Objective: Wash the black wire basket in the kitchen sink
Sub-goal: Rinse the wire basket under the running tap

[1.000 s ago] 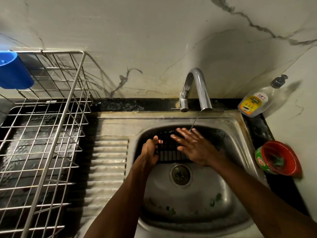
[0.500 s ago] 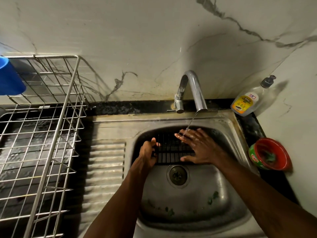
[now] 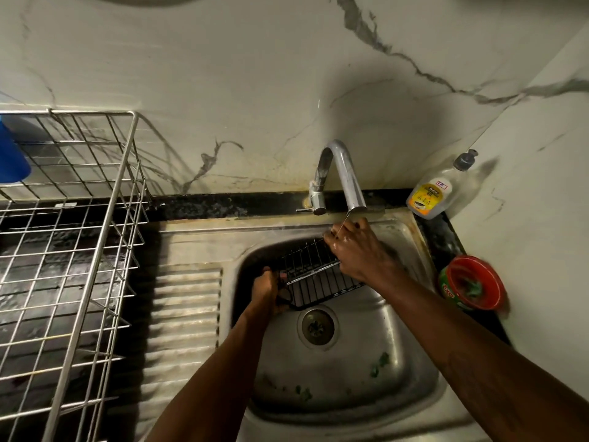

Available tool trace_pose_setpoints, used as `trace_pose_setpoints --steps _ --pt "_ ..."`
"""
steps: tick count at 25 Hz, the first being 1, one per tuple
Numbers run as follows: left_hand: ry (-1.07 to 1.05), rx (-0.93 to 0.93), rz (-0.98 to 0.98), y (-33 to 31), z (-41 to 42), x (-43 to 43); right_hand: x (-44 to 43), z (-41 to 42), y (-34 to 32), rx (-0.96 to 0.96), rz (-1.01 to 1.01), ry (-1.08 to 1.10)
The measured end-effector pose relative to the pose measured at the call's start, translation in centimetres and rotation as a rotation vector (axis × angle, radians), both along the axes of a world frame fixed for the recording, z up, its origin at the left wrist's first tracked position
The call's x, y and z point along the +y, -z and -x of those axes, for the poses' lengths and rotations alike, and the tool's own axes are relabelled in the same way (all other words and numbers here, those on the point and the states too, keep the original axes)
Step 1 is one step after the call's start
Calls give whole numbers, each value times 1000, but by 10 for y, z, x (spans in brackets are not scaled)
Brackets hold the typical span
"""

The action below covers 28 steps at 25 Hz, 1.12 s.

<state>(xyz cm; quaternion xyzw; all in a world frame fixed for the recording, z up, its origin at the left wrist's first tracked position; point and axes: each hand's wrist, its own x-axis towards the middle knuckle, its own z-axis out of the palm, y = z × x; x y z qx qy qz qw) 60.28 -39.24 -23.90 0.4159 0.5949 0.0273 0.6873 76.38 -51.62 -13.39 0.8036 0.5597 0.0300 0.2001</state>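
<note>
Two hands [image 3: 269,290] [image 3: 357,247] on basket [image 3: 314,274]; label [image 3: 427,196] illegible

The right hand [image 3: 357,250] hides the right end of the black wire basket [image 3: 314,277]; the left edge cuts off the blue cup [image 3: 11,161].

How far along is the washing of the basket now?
Done: the basket is in the sink and the tap runs thinly. In hand: the left hand grips its left end, the right hand holds its right end under the stream, tilted. Left: no foam shows, so soaping, rinsing, then the rack, probably.
</note>
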Motion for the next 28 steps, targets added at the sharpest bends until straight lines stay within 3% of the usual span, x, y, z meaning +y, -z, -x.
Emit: trace_pose_setpoints --steps 3,6,8,13,17,19,23,25,28 --pt "64 246 -362 -20 0 -20 -2 8 -4 58 -89 -45" --pt "96 148 -361 -42 -27 -42 1 21 -8 235 -334 -5" --pt "142 27 -371 -43 -42 -50 2 30 -9 225 -450 83" --pt "306 -100 -324 -44 -41 -45 5 35 -10 376 -355 199" --pt "285 -211 -223 7 -49 -34 19 27 -16 615 -247 144" --pt "274 -250 -236 -29 -36 -36 27 28 -19 685 -185 102" --pt "180 -133 -279 -50 -22 -20 33 34 -24 915 -244 120" --pt "138 -46 -219 -52 -19 -12 27 35 -17 812 -261 107" --pt "227 -58 -168 -56 -22 -7 12 32 -6 586 -203 52"
